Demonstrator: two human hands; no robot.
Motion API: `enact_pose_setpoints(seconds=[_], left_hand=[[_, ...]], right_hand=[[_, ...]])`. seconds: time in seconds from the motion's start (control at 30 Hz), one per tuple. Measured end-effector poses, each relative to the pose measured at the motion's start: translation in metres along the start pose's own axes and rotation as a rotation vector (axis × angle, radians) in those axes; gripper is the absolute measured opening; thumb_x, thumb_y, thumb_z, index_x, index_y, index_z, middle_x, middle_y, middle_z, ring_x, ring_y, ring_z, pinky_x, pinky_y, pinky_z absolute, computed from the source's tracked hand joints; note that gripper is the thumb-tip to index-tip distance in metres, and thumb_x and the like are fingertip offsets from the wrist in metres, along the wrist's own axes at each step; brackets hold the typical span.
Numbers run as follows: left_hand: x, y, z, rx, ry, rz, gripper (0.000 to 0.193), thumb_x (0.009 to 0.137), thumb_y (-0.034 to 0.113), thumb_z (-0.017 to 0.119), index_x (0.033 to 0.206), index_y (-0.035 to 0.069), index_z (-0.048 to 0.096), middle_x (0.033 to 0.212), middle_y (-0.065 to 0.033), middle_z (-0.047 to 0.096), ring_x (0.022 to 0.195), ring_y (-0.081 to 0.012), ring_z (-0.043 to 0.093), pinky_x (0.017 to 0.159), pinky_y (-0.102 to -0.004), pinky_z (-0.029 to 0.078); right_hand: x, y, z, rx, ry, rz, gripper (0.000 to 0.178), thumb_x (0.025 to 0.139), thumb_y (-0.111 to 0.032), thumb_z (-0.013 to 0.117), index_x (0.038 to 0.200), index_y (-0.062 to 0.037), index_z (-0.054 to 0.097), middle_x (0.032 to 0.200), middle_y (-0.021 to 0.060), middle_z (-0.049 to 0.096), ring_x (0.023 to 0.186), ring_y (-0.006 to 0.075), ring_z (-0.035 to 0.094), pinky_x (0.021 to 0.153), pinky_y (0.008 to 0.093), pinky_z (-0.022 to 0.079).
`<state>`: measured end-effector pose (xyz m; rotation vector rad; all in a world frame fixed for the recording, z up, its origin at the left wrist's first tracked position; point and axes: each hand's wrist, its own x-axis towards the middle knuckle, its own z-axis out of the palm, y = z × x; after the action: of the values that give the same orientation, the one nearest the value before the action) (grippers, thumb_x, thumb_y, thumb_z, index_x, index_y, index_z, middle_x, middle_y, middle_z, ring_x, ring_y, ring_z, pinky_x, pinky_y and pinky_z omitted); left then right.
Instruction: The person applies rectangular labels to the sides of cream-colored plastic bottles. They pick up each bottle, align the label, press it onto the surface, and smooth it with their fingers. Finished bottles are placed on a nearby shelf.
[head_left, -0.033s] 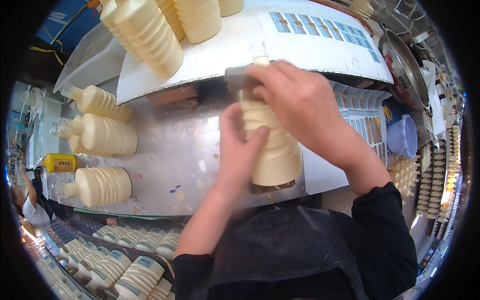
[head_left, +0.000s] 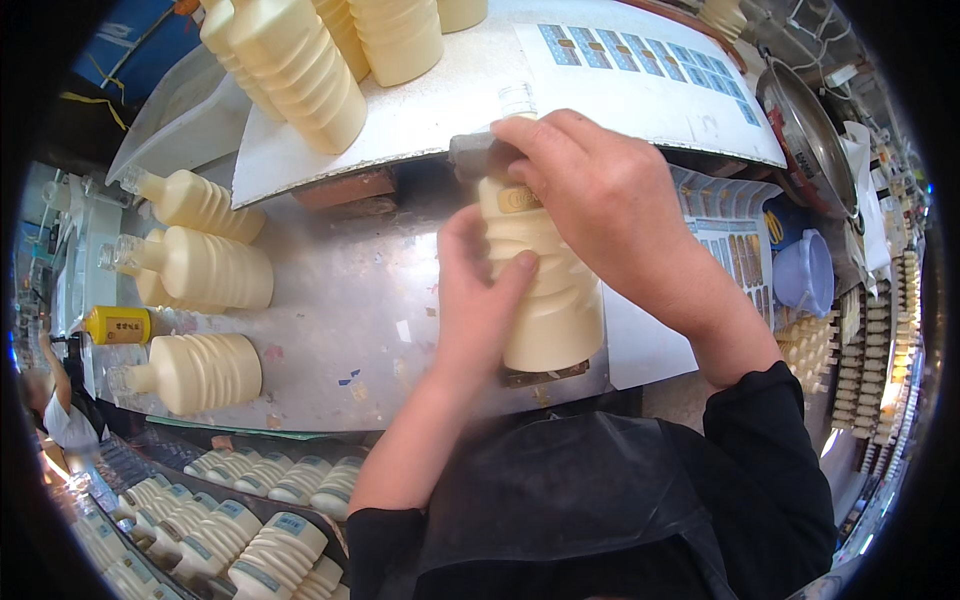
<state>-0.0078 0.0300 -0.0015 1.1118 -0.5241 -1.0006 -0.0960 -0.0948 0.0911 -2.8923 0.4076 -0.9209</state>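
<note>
A cream plastic bottle (head_left: 553,310) with wavy grooves and a clear threaded neck lies in front of me, its neck pointing away. My left hand (head_left: 475,290) wraps around its left side, thumb across the front. On the bottle's shoulder is a small gold label (head_left: 518,200). Over the neck end reaches my right hand (head_left: 612,205), its bent fingers and thumb closed on a grey pad (head_left: 474,154) beside the neck. My fingers hide part of the neck. A brown block (head_left: 546,376) shows under the bottle's base.
Several similar bottles (head_left: 215,265) lie at the left by a yellow container (head_left: 118,325); others stand on the white board (head_left: 430,110) beyond. Label sheets (head_left: 645,60) lie there and at right, near a lavender bucket (head_left: 804,274). Labelled bottles (head_left: 280,556) fill trays at lower left.
My right hand has shifted slightly up and away from the bottle's shoulder, and the gold label now shows. My left hand and the bottle stay in place.
</note>
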Motion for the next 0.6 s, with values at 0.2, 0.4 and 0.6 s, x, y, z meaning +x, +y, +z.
enact_pose_setpoints(seconds=[0.2,0.4,0.6], left_hand=[[0.001,-0.01,-0.003,0.103,0.06,0.001,0.065,0.091,0.009,0.073,0.145,0.002,0.037,0.141,-0.0178,0.047,0.127,-0.0266,0.053,0.106,-0.0404,0.048],[0.0,-0.004,-0.002,0.415,0.046,0.097,0.064,0.089,0.012,0.076,0.143,0.005,0.043,0.139,-0.0125,0.052,0.125,-0.025,0.055,0.105,-0.0412,0.047],[-0.002,-0.01,0.001,0.091,0.091,0.052,0.064,0.088,0.01,0.077,0.142,0.002,0.044,0.14,-0.0165,0.052,0.125,-0.0283,0.057,0.105,-0.0414,0.048]], right_hand=[[0.004,-0.004,-0.002,-0.082,-0.155,-0.025,0.028,0.083,-0.005,0.073,0.111,-0.0025,0.068,0.087,0.0105,0.07,0.074,0.026,0.071,0.061,0.0336,0.056],[-0.018,-0.021,0.011,-0.179,-0.056,-0.253,0.026,0.075,-0.005,0.072,0.101,-0.003,0.07,0.094,0.0111,0.074,0.079,0.0206,0.073,0.066,0.0308,0.057],[0.007,-0.007,0.002,0.41,0.066,0.352,0.017,0.09,-0.01,0.067,0.102,0.0004,0.062,0.088,0.0142,0.07,0.077,0.0314,0.071,0.064,0.0401,0.055]])
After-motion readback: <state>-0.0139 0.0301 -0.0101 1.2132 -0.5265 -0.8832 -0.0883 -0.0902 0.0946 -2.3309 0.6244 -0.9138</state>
